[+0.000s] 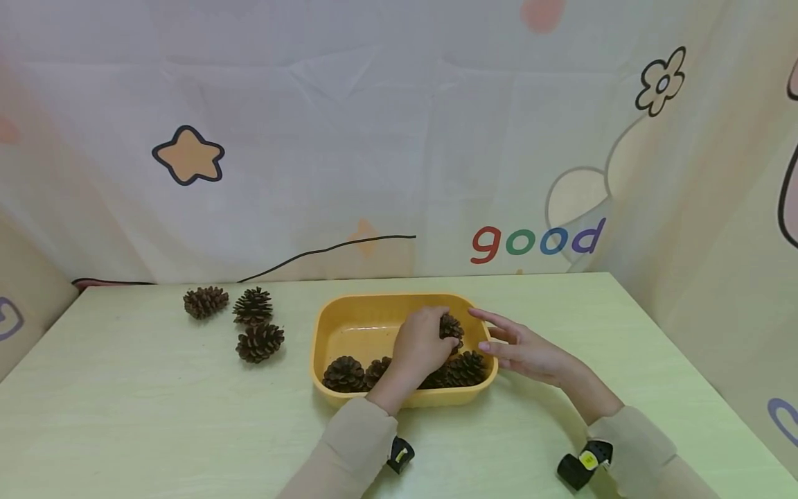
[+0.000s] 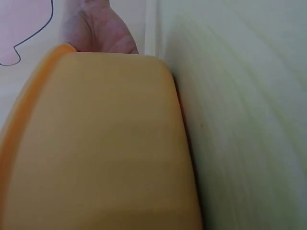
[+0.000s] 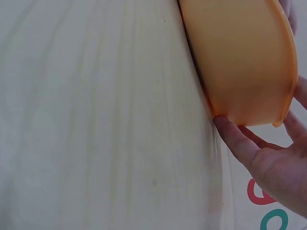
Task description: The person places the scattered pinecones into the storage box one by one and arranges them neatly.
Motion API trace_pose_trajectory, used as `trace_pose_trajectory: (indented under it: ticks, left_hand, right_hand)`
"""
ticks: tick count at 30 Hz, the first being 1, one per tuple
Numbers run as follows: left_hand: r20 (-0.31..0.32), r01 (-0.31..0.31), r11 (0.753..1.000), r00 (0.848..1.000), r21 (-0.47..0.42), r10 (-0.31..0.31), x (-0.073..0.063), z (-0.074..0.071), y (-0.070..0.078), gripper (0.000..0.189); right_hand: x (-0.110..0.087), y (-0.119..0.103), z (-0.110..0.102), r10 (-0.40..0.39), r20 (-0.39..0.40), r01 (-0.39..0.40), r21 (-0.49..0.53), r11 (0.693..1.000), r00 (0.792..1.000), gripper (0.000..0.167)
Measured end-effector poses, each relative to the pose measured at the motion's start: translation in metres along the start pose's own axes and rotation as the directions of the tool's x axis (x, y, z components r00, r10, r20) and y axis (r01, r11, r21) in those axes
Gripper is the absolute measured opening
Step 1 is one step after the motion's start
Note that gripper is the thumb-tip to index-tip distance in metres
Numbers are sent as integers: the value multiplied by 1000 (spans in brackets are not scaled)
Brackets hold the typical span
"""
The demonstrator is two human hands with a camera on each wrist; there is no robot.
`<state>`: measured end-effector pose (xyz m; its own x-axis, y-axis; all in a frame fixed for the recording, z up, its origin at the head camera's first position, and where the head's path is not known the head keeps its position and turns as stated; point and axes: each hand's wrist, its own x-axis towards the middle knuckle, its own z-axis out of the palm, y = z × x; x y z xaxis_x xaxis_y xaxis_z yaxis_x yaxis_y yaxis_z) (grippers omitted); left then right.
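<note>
In the head view my left hand (image 1: 422, 344) reaches into the yellow plastic basin (image 1: 358, 299). Its fingers and thumb hold a brown pine cone (image 1: 453, 331) toward the basin's right end. More pine cones line the near side of the basin, one (image 1: 343, 375) at the left and another (image 1: 466, 369) at the right; my left hand and wrist partly hide those between. At the basin's right end is my right hand (image 1: 530, 352), fingers extended around the rim and outer wall. The right wrist view has a fingertip of it touching low on the basin wall (image 3: 240, 57).
Three pine cones lie on the pale table (image 1: 125, 402) left of the basin: one (image 1: 206, 303) at the back, another (image 1: 252, 306) beside it, a third (image 1: 260, 342) nearer. Behind the table hangs a printed curtain (image 1: 324, 152).
</note>
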<state>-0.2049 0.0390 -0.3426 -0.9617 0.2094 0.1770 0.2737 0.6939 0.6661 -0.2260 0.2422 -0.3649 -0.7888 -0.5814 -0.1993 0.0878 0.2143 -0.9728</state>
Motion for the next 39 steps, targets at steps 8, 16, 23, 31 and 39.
trace_pose_trajectory:
  ticks: [8,16,23,31,39]
  left_hand:
    - [38,30,999,999,34,-31,2,5,2,42]
    - [50,41,997,998,64,-44,5,6,0,41]
    - [27,52,994,998,100,-55,5,6,-1,39]
    - [37,23,996,999,86,-26,5,6,0,39]
    - [75,-1,997,997,77,-5,5,6,0,37]
  right_hand:
    - [-1,-1,1,3,-8,-3,-1,1000,1000,68]
    - [-1,-1,0,-1,-3,1,8,1000,1000,68]
    - [0,0,0,-1,1,1,13,1000,1000,67]
    - [1,1,-1,-10,11,10,9,1000,1000,67]
    - [1,-1,0,-2,0,2,-9,1000,1000,68]
